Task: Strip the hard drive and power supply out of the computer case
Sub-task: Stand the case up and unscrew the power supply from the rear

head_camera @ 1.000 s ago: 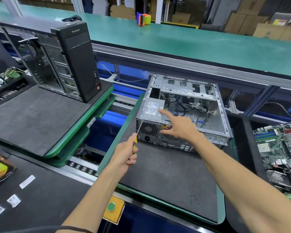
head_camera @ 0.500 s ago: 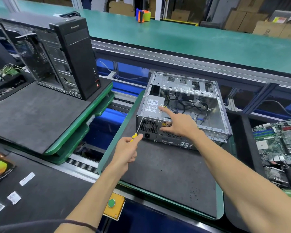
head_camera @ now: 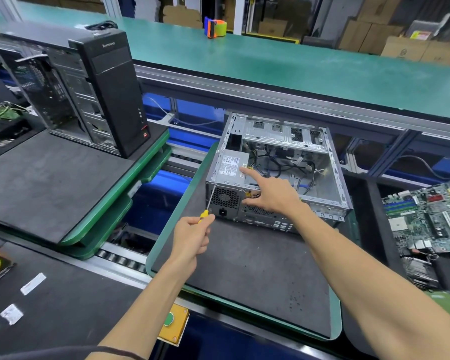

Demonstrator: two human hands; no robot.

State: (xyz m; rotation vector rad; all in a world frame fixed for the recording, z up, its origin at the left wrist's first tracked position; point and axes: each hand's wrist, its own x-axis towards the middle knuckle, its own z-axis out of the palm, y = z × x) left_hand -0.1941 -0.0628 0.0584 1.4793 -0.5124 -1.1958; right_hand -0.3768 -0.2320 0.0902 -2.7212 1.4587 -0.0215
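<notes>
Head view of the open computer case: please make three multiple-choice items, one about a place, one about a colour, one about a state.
1. Where does the screwdriver tip touch?
A. the rear left upper corner of the silver case
B. the motherboard on the right
C. the black tower

2. What colour is the screwdriver handle?
A. red
B. yellow
C. blue

3. How is the right hand?
A. gripping a cable
B. closed in a fist
C. index finger stretched onto the power supply

Answers:
1 A, the shaft ends at that corner, beside the fan grille.
2 B, yellow shows above the left hand.
3 C, the fingertip rests at the label's edge.
</notes>
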